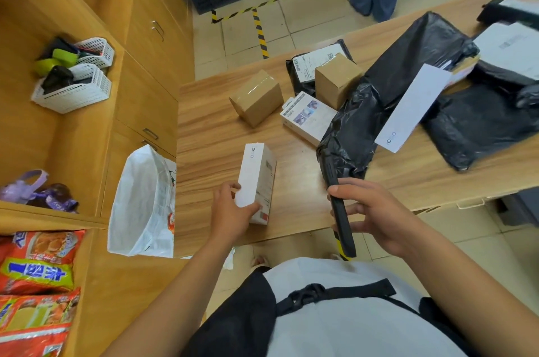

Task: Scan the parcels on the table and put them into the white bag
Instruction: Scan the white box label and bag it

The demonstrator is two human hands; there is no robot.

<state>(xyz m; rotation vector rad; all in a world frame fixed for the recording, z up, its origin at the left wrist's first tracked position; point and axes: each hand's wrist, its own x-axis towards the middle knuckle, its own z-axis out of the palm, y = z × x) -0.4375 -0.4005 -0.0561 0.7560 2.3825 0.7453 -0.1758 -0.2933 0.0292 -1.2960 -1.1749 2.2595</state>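
Grips white box (253, 176) in left hand (233, 213), clasps black scanner (347, 234) in right hand (376, 216). Looks like scan step; calls next for label turned toward scanner, then drop into white bag (140, 196).

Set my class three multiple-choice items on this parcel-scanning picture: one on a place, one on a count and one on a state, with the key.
1. Where is the white bag?
A. On a cupboard shelf
B. Under the black crate
C. Off the left end of the table

2. How many plain brown cardboard boxes lie on the table?
A. Two
B. Four
C. None

3. What is the left hand doing?
A. Lying flat on the wood
B. Gripping a white box
C. Pointing at the floor

Key: C, the bag stands open beside the table's edge. A, two taped boxes sit mid-table. B, its fingers curl round the box's near end, while the right hand holds the black scanner.
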